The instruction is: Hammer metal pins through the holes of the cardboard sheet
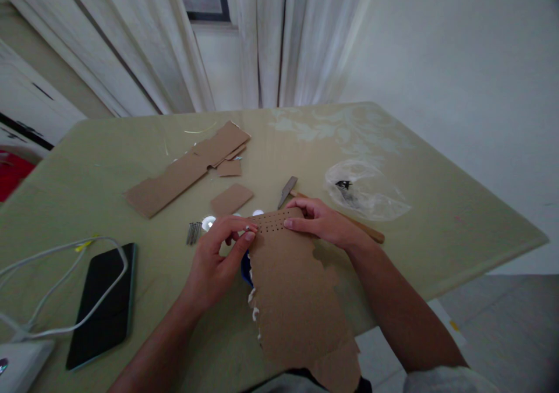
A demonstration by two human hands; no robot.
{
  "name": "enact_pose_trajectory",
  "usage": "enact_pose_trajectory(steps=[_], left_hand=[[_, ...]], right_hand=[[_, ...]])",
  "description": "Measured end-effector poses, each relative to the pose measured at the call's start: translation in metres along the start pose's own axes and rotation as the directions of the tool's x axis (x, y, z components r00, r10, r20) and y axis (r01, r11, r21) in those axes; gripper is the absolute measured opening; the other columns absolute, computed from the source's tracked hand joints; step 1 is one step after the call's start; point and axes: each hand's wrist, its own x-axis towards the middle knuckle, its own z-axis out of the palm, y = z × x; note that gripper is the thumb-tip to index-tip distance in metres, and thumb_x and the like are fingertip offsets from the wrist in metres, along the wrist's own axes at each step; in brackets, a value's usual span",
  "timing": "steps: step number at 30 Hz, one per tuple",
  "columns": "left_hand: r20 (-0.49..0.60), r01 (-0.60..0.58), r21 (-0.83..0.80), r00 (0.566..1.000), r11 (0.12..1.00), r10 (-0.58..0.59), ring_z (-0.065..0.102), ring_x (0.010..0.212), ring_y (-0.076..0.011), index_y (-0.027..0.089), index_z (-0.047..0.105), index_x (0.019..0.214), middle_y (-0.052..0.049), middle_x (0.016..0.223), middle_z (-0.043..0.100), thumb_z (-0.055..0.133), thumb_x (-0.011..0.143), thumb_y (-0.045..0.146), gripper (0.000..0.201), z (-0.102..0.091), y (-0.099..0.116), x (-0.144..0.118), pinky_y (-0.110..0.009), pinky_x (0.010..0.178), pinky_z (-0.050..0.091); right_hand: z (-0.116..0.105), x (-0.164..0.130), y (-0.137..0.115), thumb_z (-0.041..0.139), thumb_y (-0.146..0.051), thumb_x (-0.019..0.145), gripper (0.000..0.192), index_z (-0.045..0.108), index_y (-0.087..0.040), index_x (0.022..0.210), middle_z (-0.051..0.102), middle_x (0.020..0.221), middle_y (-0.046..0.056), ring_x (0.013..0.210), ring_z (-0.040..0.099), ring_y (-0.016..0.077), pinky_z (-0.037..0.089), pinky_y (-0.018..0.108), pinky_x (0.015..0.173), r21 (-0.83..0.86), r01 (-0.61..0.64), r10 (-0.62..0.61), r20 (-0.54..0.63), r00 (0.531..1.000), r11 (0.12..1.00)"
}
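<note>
A large brown cardboard piece (297,282) lies tilted in front of me, with rows of small punched holes near its far edge and a ragged left edge. My right hand (312,221) grips its far right corner, thumb on top and fingers around the edge. At the left end of the holes, my left hand (229,244) pinches a small shiny metal piece (247,227) that looks like a nail; most of it is hidden by the fingers. Several nails (193,233) lie together left of that hand. Part of a blue object (246,269) shows beneath the cardboard.
A hammer (360,226) lies beyond my right hand, near a clear plastic bag (371,192) with dark bits inside. Cardboard scraps (183,174) and a small cardboard rectangle (231,198) lie farther back. At left are a phone (102,305) and a white cable (81,323).
</note>
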Motion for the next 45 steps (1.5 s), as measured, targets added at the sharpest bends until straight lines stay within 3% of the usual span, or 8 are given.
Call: enact_pose_trajectory(steps=[45], left_hand=[[0.031, 0.051, -0.057, 0.998, 0.997, -0.05, 0.073, 0.101, -0.0208, 0.026, 0.079, 0.105, -0.006, 0.11, 0.081, 0.068, 0.107, 0.03, 0.012, -0.0022, 0.0005, 0.001, -0.034, 0.08, 0.055]], right_hand=[[0.0011, -0.001, -0.0007, 0.087, -0.063, 0.083, 0.052, 0.068, -0.021, 0.106, 0.062, 0.087, -0.001, 0.073, 0.056, 0.0143, 0.043, 0.027, 0.062, -0.013, 0.002, -0.002, 0.0, 1.0, 1.0]])
